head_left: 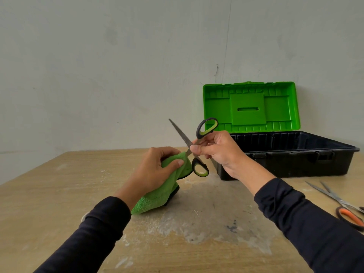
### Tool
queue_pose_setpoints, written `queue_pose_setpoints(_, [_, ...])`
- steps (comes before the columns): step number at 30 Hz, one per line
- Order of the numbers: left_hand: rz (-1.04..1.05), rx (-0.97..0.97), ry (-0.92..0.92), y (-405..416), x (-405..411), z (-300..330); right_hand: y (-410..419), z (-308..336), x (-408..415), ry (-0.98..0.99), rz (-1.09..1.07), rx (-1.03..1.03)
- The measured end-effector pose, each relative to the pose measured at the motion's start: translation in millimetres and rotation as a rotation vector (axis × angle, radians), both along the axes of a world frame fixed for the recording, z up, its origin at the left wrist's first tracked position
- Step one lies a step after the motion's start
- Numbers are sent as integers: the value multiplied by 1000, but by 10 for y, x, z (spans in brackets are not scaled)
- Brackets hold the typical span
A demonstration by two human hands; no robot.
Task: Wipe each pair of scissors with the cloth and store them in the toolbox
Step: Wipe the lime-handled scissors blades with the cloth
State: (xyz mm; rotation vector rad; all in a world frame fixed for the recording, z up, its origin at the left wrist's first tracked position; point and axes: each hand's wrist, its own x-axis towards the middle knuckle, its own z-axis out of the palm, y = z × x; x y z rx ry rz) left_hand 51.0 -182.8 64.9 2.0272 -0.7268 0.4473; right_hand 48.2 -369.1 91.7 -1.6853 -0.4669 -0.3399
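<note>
Holding the green-handled scissors (197, 143) spread open, right hand (218, 150) pinching near the pivot, left hand (157, 170) gripping the green cloth (157, 200) around one blade, toolbox (295, 152) open behind.

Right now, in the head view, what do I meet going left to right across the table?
Left hand holding the green cloth → green-handled scissors gripped by the right hand → open toolbox → orange-handled scissors lying on the table.

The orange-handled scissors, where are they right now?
The orange-handled scissors lie open on the table at the far right edge, nearer than the toolbox, untouched.
</note>
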Motion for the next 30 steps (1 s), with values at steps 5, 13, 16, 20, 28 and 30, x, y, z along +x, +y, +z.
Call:
queue_pose_setpoints(5, [-15, -170, 111, 0, -13, 34, -96, 57, -5, 38, 10, -37])
queue_pose_setpoints(13, [-1, -287, 119, -91, -43, 14, 64, -57, -28, 12, 40, 0])
queue_pose_setpoints(16, [10, -219, 84, -65, -20, -4, 73, -58, -32, 7, 35, 2])
queue_pose_setpoints(20, [-2, -180, 92, 22, 1, 27, -33, 40, -32, 1, 32, 61])
queue_pose_setpoints(28, [-21, -208, 69, -30, -41, 50, -117, 31, 22, -12, -2, -48])
queue_pose_setpoints(30, [-6, -232, 70, -44, -38, 27, -81, 19, -2, -2, 26, -34])
